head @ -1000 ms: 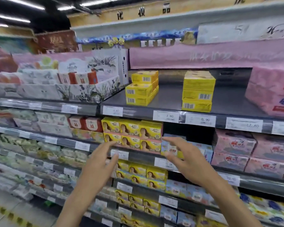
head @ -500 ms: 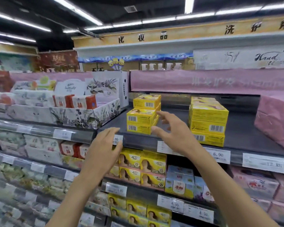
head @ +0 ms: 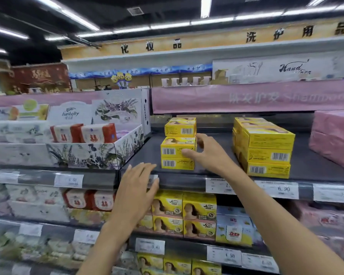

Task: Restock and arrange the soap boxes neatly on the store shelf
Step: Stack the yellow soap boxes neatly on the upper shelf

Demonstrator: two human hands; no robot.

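right hand (head: 209, 155): thumb on the front face of the upper front box in the left stack (head: 177, 153), fingers curled round its right side; grasping it.
left hand (head: 136, 187): fingers straight, released, holding nothing; at the shelf (head: 143, 155) front edge, contact unclear.
soap boxes: yellow, on the dark upper shelf; left stack and right stack (head: 264, 149), well apart.
done: some stock up; right stack looks roughly square.
left: left stack uneven, rear box set back; bare shelf between the stacks. Judged early: filling and aligning remain.
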